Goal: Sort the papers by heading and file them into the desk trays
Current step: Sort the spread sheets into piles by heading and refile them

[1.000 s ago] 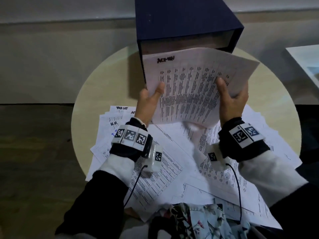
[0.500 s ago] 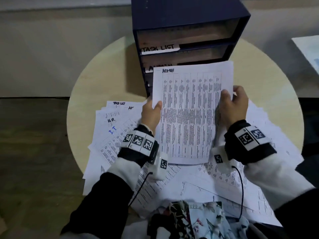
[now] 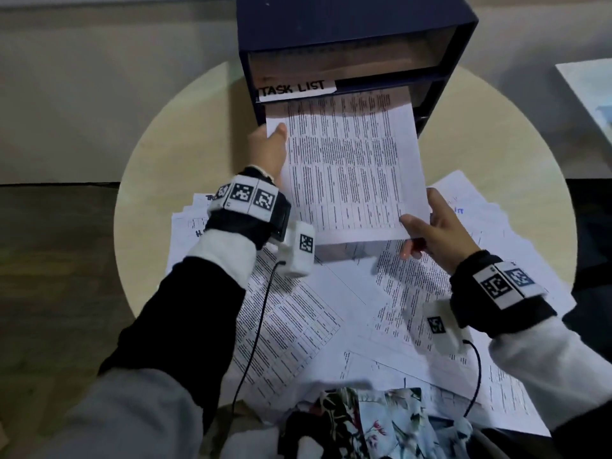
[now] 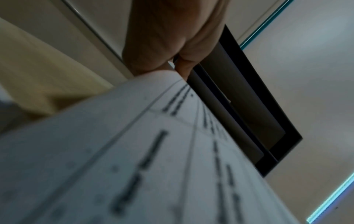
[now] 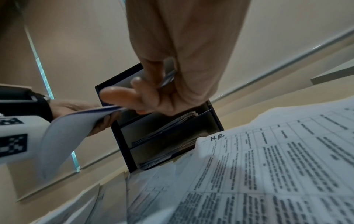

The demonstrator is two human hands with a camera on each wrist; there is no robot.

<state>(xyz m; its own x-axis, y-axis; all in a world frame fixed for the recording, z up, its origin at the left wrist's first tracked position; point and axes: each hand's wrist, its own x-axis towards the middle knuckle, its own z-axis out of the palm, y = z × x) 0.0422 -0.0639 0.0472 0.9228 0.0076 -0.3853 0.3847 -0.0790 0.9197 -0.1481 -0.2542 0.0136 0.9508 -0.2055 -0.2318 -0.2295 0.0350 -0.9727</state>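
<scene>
A printed sheet (image 3: 347, 167) with a table of small text is held by both hands, its top edge inside the second slot of the dark blue tray unit (image 3: 357, 24), just under the "TASK LIST" label (image 3: 294, 87). My left hand (image 3: 270, 147) pinches the sheet's left edge near the slot. My right hand (image 3: 430, 226) pinches its lower right corner. In the right wrist view the sheet (image 5: 63, 136) curves between both hands in front of the tray unit (image 5: 172, 131). Its heading is hidden inside the slot.
Many loose printed sheets (image 3: 298, 326) lie scattered over the round pale table (image 3: 165, 167), one headed "HR" (image 5: 216, 137). The lower slots hold filed papers (image 5: 184, 119). Floral fabric (image 3: 381, 422) lies at the near edge.
The sheet headed ADMIN, held up flat in front of the trays half a second ago, has been moved forward and its top now sits inside the second slot. Both hands went forward with it.
</scene>
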